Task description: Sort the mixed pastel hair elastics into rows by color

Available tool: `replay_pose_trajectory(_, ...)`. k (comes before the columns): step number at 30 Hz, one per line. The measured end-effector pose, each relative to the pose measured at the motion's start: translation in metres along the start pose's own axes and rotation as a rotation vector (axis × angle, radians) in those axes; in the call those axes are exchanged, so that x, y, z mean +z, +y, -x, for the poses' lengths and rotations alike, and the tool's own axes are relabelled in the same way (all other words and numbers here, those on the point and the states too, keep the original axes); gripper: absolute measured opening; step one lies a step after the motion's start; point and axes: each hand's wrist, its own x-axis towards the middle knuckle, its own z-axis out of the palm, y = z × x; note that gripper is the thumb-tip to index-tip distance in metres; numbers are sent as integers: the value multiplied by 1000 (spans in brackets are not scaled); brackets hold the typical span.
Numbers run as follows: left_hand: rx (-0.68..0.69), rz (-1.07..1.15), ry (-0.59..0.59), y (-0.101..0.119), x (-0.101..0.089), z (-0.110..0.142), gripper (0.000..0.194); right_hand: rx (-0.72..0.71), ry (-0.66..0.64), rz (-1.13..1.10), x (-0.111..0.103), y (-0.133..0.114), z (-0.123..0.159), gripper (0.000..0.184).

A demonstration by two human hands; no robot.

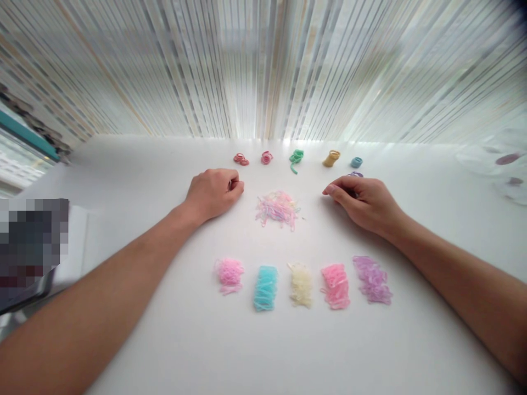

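White tabletop (pixel 288 351), striped curtain (pixel 263 66) behind, L + R hands (pixel 214 192) (pixel 366 206) resting.

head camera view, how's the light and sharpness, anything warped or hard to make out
Head view: bright backlight through the striped curtain, with a pale sheen on the white tabletop; head view: wide-angle stretch towards the edges, the curtain's stripes fanning outwards; head view: the central pastel pile looks soft, its pieces hard to separate; head view: a pixelated patch hides detail at far left.
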Motion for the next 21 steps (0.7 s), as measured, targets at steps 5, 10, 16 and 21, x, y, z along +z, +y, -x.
replay_pose_trajectory(5,-1,-6,-4,0,-1,0,29,-2,-15,-3,-1,-1,0,29)
replay_pose_trajectory(10,3,-23,0,-2,0,-1,30,-4,-13,1,-1,-2,-1,28)
replay_pose_trajectory(16,-1,-31,-3,-2,0,-1,29,-7,-11,4,0,-2,-1,28)
replay_pose_trajectory(21,-9,-44,-10,0,-1,-1,29,-8,-9,-4,1,-2,-1,29)
